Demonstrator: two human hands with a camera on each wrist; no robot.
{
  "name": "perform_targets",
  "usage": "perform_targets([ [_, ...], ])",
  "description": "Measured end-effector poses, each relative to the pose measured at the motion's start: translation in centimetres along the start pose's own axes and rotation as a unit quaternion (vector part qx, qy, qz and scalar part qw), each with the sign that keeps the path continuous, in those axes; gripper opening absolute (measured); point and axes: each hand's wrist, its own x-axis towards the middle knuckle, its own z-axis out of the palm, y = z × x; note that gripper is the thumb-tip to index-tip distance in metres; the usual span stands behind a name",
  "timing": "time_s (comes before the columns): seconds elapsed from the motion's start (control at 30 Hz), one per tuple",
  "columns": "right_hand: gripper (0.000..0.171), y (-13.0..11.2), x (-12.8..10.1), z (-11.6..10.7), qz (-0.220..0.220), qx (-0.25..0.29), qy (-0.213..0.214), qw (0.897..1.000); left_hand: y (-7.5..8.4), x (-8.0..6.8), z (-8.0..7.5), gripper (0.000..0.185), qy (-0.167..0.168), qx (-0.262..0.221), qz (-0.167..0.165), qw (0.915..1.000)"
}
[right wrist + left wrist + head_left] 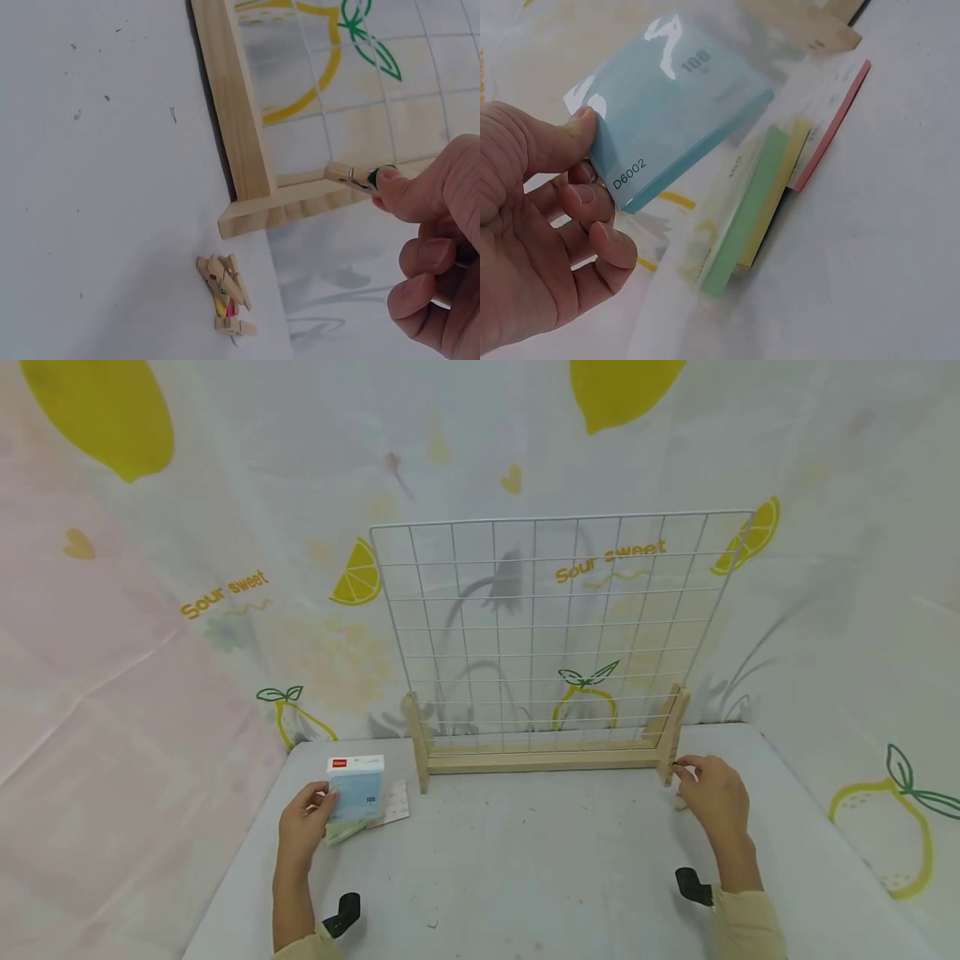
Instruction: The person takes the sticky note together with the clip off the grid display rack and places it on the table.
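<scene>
My left hand (pixel 302 827) pinches a light blue sticky-note pad (pixel 675 105) in clear wrap, marked 100, with the thumb in front. It is held up over other pads: a green pad (pixel 744 217), a yellow one (pixel 774 196) behind it, and a pink-edged pad (pixel 832 124). Between thumb and fingertips of my right hand (pixel 716 795) is a small wooden clothespin (pixel 351 175) with a green decoration, near the right foot of the wooden stand (pixel 540 763). Several more clothespins (pixel 225 285) lie on the table below that hand.
A white wire grid (pixel 535 578) stands upright in the wooden stand at the back of the white table (pixel 525 860). Behind it hangs a lemon-printed cloth (pixel 465 452). Small dark specks dot the table surface.
</scene>
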Motion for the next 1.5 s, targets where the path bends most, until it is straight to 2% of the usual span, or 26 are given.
perform_targets([
  [0.33, 0.021, 1.6, -0.6, -0.1, 0.025, -0.005, -0.026, 0.999, -0.7, -0.4, -0.6, 0.026, 0.028, 0.02, -0.046, 0.9984],
  [0.57, 0.022, 2.9, -0.9, 0.0, 0.045, -0.022, -0.043, 0.998, -1.6, -0.2, -0.1, 0.031, 0.015, 0.026, -0.066, 0.9974],
  [0.77, 0.023, 3.4, -1.3, 0.3, 0.066, -0.018, -0.057, 0.996, -2.1, -0.2, -0.1, 0.034, 0.002, 0.07, -0.089, 0.9935],
  [0.93, 0.025, 4.1, -1.6, 0.8, 0.08, -0.009, -0.043, 0.996, -2.2, -0.2, 0.1, 0.039, -0.017, 0.102, -0.096, 0.99],
  [1.13, 0.027, 4.2, -1.8, 1.0, 0.105, -0.012, -0.05, 0.993, -2.6, -0.2, -0.1, 0.04, -0.029, 0.13, -0.099, 0.9862],
  [1.33, 0.032, 4.0, -1.6, 0.8, 0.123, -0.028, -0.075, 0.989, -2.6, -0.2, -0.5, 0.04, -0.022, 0.162, -0.085, 0.9828],
  [1.5, 0.033, 4.3, -1.8, 0.5, 0.129, -0.043, -0.09, 0.987, -2.2, -0.4, -0.4, 0.038, -0.019, 0.213, -0.073, 0.974],
])
